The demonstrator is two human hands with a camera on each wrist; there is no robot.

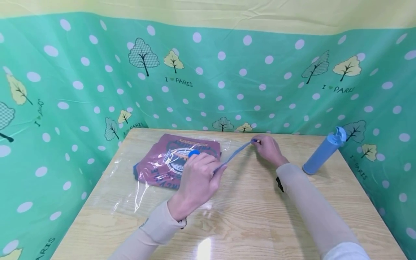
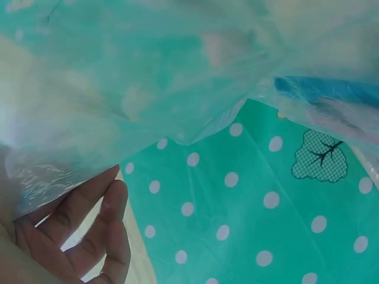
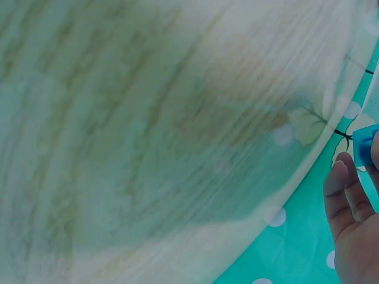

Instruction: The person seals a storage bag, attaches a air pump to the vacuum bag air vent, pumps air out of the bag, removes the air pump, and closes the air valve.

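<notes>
A clear plastic storage bag [image 1: 138, 200] lies on the table with a folded maroon printed garment [image 1: 156, 155] inside. A round blue cap [image 1: 194, 153] shows on the bag, just above my left hand [image 1: 198, 177]. That hand pinches one end of the bag's blue edge strip [image 1: 235, 153], which slants up to the right. At its far end my right hand [image 1: 269, 150] pinches a small dark piece, seen as a blue clip [image 3: 363, 145] in the right wrist view. Sheer film [image 2: 177, 100] covers much of the left wrist view, above curled fingers [image 2: 112, 207].
A blue cylindrical hand pump [image 1: 321, 153] with a hooked top stands to the right of my right forearm. The wooden table [image 1: 253, 224] reaches back to a green dotted curtain [image 1: 227, 83], which also hangs along both sides. Light glares off the table's front.
</notes>
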